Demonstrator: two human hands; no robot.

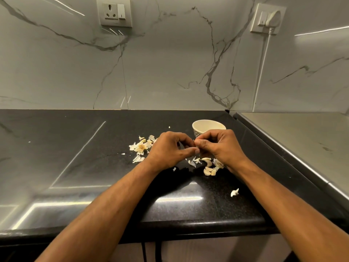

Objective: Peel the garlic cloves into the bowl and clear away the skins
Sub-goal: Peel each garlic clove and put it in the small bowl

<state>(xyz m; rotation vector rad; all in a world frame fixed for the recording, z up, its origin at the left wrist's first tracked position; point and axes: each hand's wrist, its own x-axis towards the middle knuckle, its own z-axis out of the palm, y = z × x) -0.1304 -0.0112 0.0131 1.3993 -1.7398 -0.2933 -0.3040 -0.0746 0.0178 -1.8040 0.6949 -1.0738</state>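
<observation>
Both hands meet just in front of the bowl (pixel 208 126), fingertips pressed together over something small. The left hand (pixel 171 150) curls in from the left, thumb stretched toward the right hand (pixel 220 146), whose fingers pinch at the same spot — most likely a clove being stripped, though the clove itself is hidden between the fingers.

On the counter (pixel 75 167), a loose cluster of cloves (pixel 209 167) lies near the right wrist, some partly under the hand. To the left sits a heap of skins (pixel 141 147) with the dried root plate among them, and one stray scrap (pixel 234 192) lies nearer the counter's front edge. I can't see whether anything is in the bowl yet.

What could go wrong: the right wrist hovers just over the waiting cloves, so a careless shift could sweep them about or toward the right-hand ledge. The skins are light and scattered — a quick movement could waft them further, or into the bowl, which would mean picking them out. A slippery peeled clove could also pop from the pinch and miss the bowl.
</observation>
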